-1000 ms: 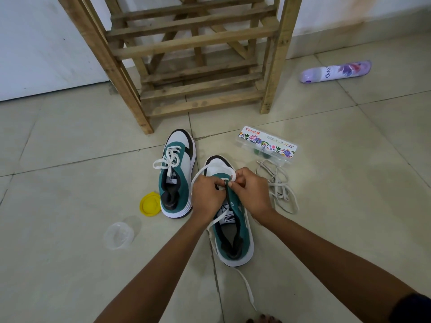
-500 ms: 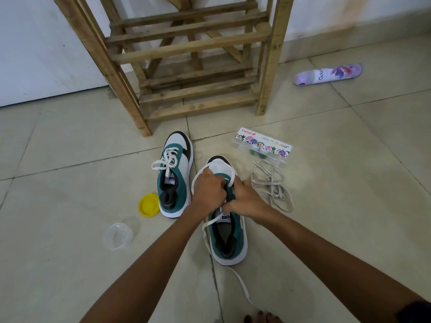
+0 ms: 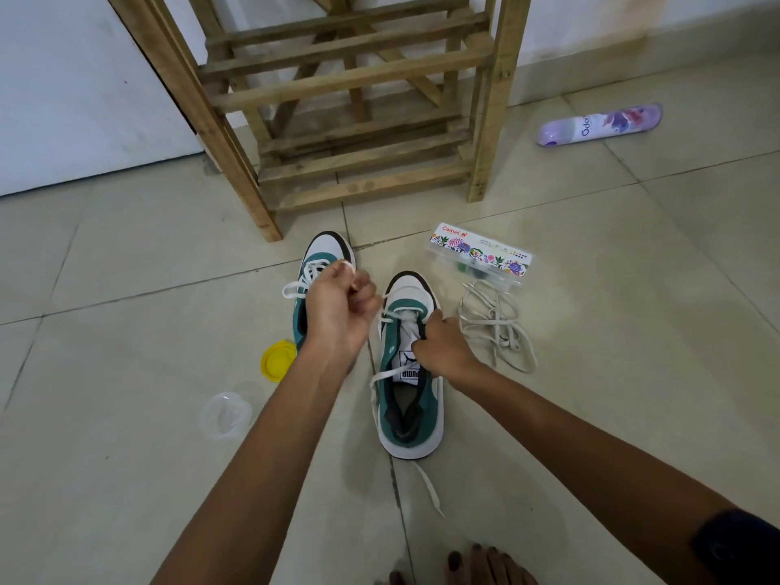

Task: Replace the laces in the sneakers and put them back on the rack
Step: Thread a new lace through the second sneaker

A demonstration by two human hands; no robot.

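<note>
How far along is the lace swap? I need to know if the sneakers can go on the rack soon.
Done: the left sneaker looks laced, and the old laces lie loose on the floor. In hand: the left hand pulls the white lace through the right sneaker while the right hand steadies its tongue; only the lowest eyelets look threaded. Left: finish lacing, then both onto the wooden rack.
</note>
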